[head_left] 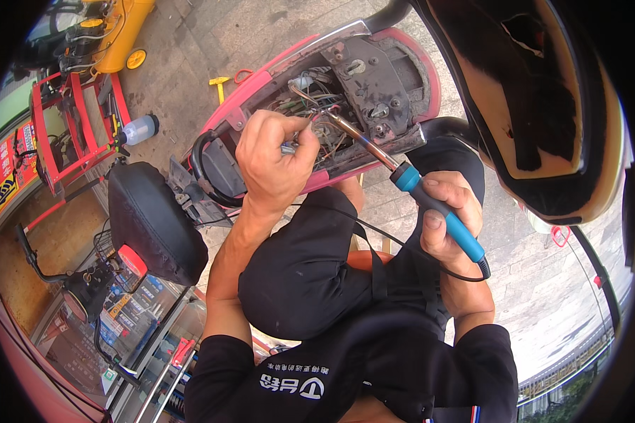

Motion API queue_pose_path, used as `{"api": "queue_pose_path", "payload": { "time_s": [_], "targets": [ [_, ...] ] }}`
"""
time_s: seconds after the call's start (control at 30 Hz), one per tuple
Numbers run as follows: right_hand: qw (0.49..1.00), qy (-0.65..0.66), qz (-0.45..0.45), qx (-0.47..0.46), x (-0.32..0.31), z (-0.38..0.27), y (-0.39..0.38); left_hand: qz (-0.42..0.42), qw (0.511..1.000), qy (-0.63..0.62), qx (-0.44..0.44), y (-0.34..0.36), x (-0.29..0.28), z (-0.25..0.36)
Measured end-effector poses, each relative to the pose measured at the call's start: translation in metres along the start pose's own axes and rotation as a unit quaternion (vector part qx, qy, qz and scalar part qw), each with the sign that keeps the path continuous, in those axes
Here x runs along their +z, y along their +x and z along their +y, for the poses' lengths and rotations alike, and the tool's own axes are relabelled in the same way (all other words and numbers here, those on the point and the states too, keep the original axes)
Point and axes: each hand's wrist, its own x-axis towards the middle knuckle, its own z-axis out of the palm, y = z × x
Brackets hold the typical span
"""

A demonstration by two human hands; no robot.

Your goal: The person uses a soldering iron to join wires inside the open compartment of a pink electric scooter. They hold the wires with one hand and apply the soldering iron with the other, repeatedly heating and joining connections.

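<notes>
My right hand [450,211] grips the blue-and-grey handle of a soldering iron [430,204], whose metal tip points up-left into an open compartment of a pink scooter body [416,63]. My left hand [275,151] pinches a thin wire [312,120] just beside the tip. Around them lies a bundle of loose wires [324,95] in several colours, partly hidden behind my fingers. A dark metal plate [363,81] with bolts covers the compartment's right end. The iron's black cord [374,233] hangs from the handle's end and loops leftward across my legs.
A large black-and-tan scooter part [529,120] fills the upper right. A black seat [152,225] on another vehicle stands at left. A red metal rack [74,127], yellow compressor [120,32] and small yellow tool [219,84] sit behind. Pale paving [204,35] lies beneath.
</notes>
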Motion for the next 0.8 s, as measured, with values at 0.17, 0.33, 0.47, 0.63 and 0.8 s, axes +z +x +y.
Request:
{"api": "queue_pose_path", "payload": {
  "time_s": [0.17,0.33,0.47,0.63,0.8],
  "targets": [
    [1.0,-0.004,-0.003,-0.001,-0.0004,-0.0006,0.0006,0.002,1.0,-0.001,0.001,0.0004,0.0008,-0.0001],
    [1.0,0.001,-0.002,0.008,0.0002,-0.0004,-0.0002,0.003,1.0,-0.008,-0.003,0.0,0.0012,-0.0004],
    [1.0,0.003,0.0,0.001,0.0002,0.0007,-0.001,0.001,1.0,-0.003,0.001,-0.0004,0.0006,-0.0008],
    [1.0,-0.002,0.003,-0.002,0.0003,0.0012,-0.001,0.004,1.0,-0.007,-0.003,-0.001,-0.0008,-0.0004],
    [1.0,0.003,-0.001,-0.008,0.0017,0.0022,0.0009,0.004,1.0,-0.008,0.0,-0.0011,-0.0013,-0.0007]
  ]
}}
